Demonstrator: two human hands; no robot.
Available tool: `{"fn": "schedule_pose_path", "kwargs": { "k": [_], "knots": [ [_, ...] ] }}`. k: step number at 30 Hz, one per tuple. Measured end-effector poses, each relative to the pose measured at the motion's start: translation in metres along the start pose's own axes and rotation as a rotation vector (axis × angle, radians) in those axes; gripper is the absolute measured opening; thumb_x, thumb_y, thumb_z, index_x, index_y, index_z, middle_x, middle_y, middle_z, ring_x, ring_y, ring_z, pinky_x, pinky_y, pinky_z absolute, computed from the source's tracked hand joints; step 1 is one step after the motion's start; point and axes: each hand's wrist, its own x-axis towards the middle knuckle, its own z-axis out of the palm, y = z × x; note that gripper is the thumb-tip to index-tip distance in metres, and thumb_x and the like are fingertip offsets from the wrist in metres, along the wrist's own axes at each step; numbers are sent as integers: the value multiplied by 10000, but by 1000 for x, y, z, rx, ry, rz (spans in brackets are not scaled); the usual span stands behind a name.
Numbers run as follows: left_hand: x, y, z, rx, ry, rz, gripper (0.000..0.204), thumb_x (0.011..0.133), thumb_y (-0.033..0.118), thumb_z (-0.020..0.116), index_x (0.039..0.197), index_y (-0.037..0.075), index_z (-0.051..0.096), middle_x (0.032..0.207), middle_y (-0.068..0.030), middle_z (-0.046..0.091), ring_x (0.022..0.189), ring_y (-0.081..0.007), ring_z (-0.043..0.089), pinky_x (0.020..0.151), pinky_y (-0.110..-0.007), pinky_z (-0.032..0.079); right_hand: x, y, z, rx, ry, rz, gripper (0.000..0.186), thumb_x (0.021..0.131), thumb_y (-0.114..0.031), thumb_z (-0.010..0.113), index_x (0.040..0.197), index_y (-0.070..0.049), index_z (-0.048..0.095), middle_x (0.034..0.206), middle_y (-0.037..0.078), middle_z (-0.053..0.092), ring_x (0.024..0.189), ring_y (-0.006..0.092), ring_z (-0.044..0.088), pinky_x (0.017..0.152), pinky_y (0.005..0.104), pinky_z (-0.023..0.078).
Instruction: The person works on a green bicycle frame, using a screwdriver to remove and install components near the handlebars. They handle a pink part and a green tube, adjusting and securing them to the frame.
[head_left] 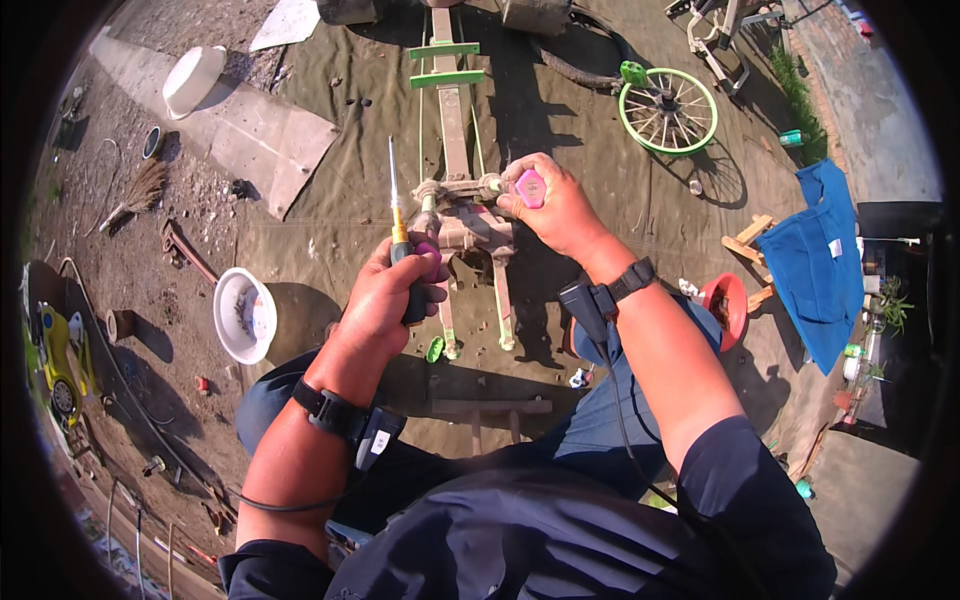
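My left hand [380,300] is closed round the dark handle of a screwdriver [397,217], its thin shaft pointing up and away. A pink piece [428,258] also sits in that hand, partly covered by the fingers. My right hand [563,212] pinches a pink hexagonal cap [531,188] between thumb and fingers. It is right beside the right end of a dirty axle on a muddy metal frame [455,140] with green parts. The left end of the axle lies just beyond my left fingers. A small green piece [435,349] rests on the ground cloth below.
At my left stand a white basin [220,318] with bits in it and a long-handled wrench [190,250]. A green-rimmed spoked wheel [668,151] and a tyre [580,72] lie at the far right. Nearer are a red bowl [740,300] and a blue cloth [815,265] over wood.
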Motion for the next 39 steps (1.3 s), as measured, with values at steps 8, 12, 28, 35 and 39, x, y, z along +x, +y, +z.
{"fn": "schedule_pose_path", "kwargs": {
  "k": [8,12,28,35,39],
  "knots": [
    [-20,-15,0,96,-79,-94,212,889,115,643,1071,97,536,889,-64,634,620,-146,613,530,-274,487,-40,-6,-12,-120,-135,-47,343,760,-181,813,984,-81,573,971,106,622,966,349,614,841,419,502],
    [-25,-20,-1,109,-92,-71,218,887,109,645,1084,102,552,902,-74,631,626,-138,600,534,-266,488,-42,-14,-17,-140,-233,14,363,754,-170,816,1013,-85,577,997,97,627,982,325,624,860,407,504],
    [-23,-21,1,229,-71,-25,303,889,108,628,1179,86,543,879,-65,631,649,-132,619,529,-259,495,-47,-17,-18,-216,-128,-62,389,753,-139,791,1090,-79,608,1085,107,646,1027,317,641,906,387,513],
    [-24,1,1,425,-63,-73,413,910,154,611,1297,51,507,864,-53,661,591,-123,621,501,-241,480,-48,-5,-21,-365,-124,-42,475,752,-284,832,1126,-70,632,1125,134,664,1019,341,653,876,389,538],
    [-23,12,-6,561,35,7,463,908,161,607,1331,27,475,825,-66,666,549,-104,605,462,-220,449,-50,3,-18,-294,-138,-7,532,762,-275,832,1202,-59,624,1159,150,673,1060,319,659,916,373,528]
  ]
}}
